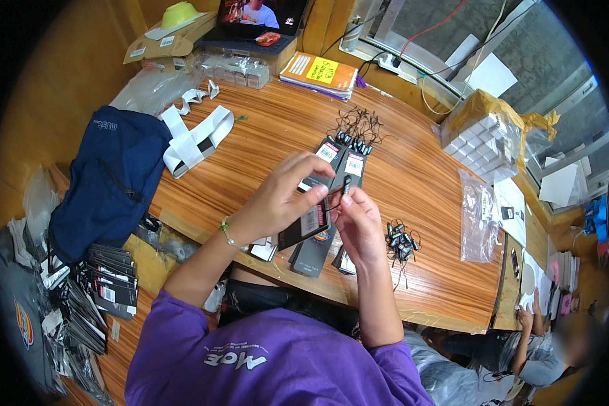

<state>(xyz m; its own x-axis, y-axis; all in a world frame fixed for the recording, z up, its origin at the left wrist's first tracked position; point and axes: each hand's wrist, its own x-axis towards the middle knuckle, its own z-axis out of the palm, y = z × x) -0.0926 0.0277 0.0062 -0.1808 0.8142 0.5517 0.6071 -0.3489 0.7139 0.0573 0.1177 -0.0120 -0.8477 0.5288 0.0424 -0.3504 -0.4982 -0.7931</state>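
Note:
My right hand (358,220) pinches a small black string tag seal (347,184) between thumb and finger. Beside it, my left hand (287,193) curves in with thumb and forefinger apart; its other fingers are partly hidden. Below both hands, a black hang tag (309,222) with a barcode label is tilted, its upper corner close to my right fingers. What supports this tag is hidden. More dark hang tags (354,164) lie beneath and beyond my hands. At their far end sits a bunch of black string seals (357,139). Another heap of seals (402,242) lies right of my right hand.
A blue bag (108,179) and white cardboard strip (199,142) lie left. Stacked tags (111,281) sit lower left. Notebooks (320,74) and a screen (260,15) stand at the back. Right are a plastic bag (479,216), wrapped boxes (480,139) and another person (545,358).

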